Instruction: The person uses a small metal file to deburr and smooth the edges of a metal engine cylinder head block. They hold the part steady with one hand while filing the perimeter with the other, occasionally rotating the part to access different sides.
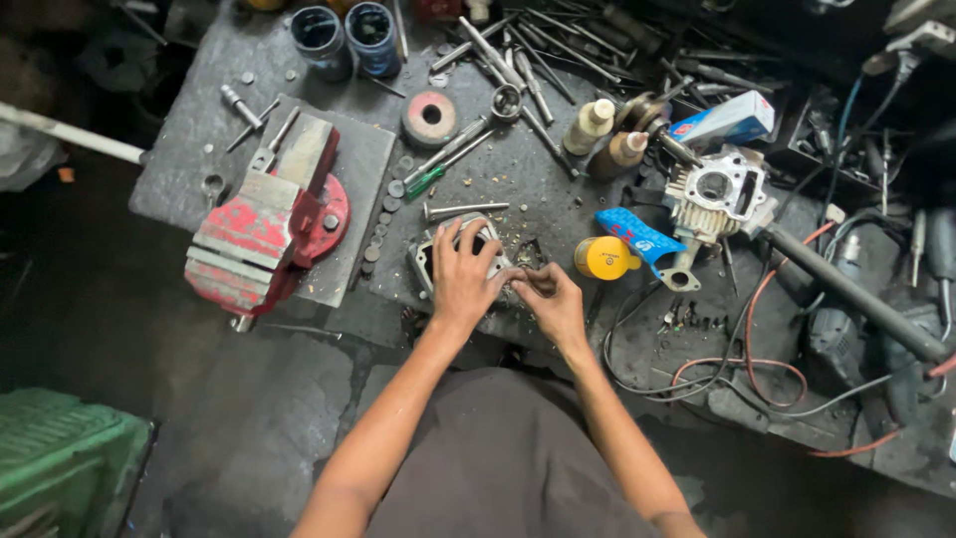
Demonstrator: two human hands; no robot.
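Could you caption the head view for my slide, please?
Left hand steadies a metal engine part; right hand works beside it.

Dim, even overhead light; dark, murky corners; wide-angle bending at edges.

A: Where's the casting (pixel 434 255)?
B: Bench (pixel 199 130) front edge, lying flat, just right of the red vise (pixel 261 239).
A: Condition?
B: Grey metal, squarish, dark opening facing up. Mostly hidden, only the left side and top edge show. Metal chips just beside it.
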